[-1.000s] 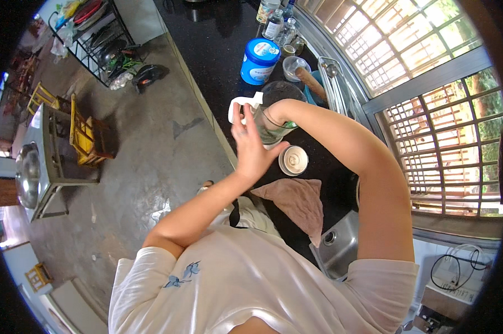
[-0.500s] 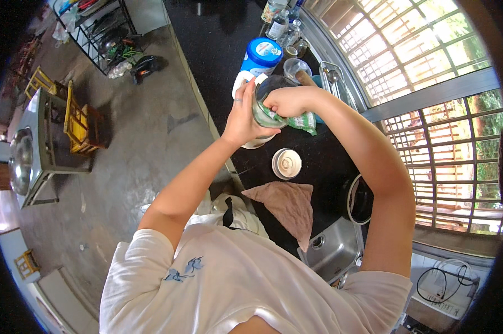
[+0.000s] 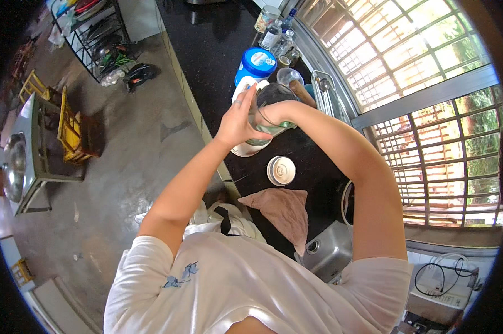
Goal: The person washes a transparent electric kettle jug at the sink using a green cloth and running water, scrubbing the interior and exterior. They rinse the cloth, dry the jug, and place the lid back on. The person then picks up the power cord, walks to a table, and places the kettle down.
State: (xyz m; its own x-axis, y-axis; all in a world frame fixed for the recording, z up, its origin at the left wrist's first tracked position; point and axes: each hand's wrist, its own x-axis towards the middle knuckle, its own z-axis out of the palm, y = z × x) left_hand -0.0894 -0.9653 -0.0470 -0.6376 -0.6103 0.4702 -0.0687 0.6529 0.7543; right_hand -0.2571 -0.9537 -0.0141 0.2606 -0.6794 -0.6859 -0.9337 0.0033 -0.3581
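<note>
A: From the head view, how far along?
B: Seemingly midway. Right hand (image 3: 277,112) inside the glass jar (image 3: 272,92), beside green material (image 3: 287,124); grip hidden, impossible to tell.
A: And the left hand (image 3: 237,123)?
B: Gripping the jar from the left, thumb on the near side.
A: Jar's whereabouts?
B: Over the dark surface (image 3: 209,61), close to its left edge, just nearer than the blue tub (image 3: 255,65).
A: Already done?
B: Jar mouth uncovered; white round piece (image 3: 281,171) set down apart, between jar and brown cloth (image 3: 279,211).
A: Remaining?
B: By judgement, inside work unfinished: right hand not yet out.
</note>
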